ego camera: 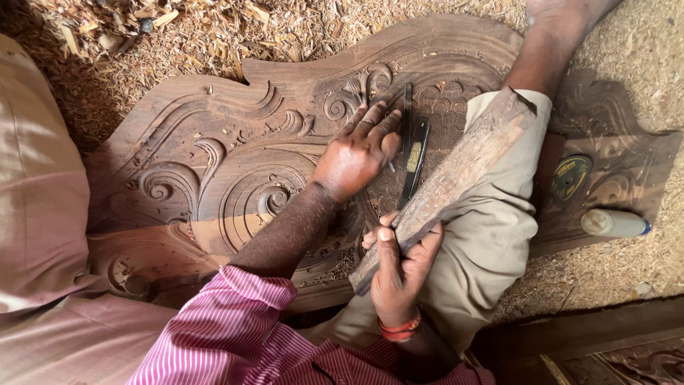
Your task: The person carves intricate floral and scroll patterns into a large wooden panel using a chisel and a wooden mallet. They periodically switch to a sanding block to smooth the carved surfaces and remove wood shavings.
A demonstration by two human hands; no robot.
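Under the left hand point(356, 153), flat with fingers spread, lies the carved wooden panel point(214, 164), chisels point(413, 160) just beside; right hand point(397, 267) grips 1 wooden mallet point(456, 178).

Even, soft daylight; image sharp overall. Brightest at 3 o'clock on the sawdust point(627, 64). Deep shadow at 5 o'clock.

A woodcarving workshop: a large carved wooden panel point(235, 157) with scrollwork lies on a floor point(627, 50) thick with wood shavings point(192, 28) and sawdust, chisels point(413, 157) resting just beside the left hand point(356, 153).
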